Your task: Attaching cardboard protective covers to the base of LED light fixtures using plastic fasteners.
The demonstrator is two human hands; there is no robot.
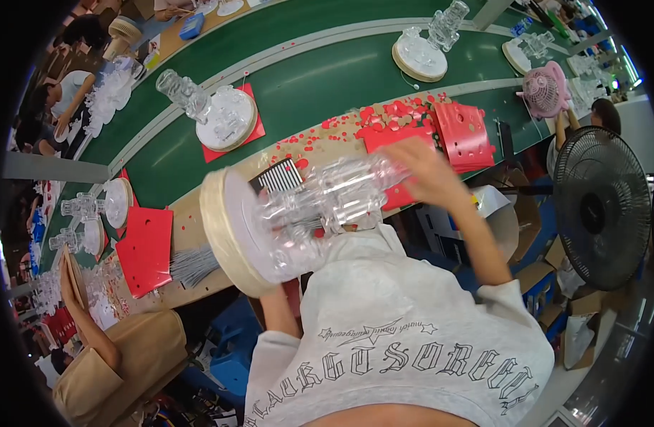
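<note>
In front of my chest a round cream-rimmed base [223, 231] is held tilted on its edge. Its white face is turned to the right, with clear moulded plastic pieces [348, 192] sticking out from it. My right hand [430, 171], blurred by motion, is closed round the far right end of the clear plastic. My left forearm goes up behind the base, which hides that hand and its fingers. Just beyond the base lies a black-and-white striped piece [280, 176] on the bench.
A green conveyor [320, 78] curves past, carrying similar round bases [227, 117] with clear plastic. Red sheets [463, 135] and red scraps litter the bench. A bundle of grey wires [193, 265] lies left. A co-worker [127, 341] sits at left; a black fan [603, 206] stands right.
</note>
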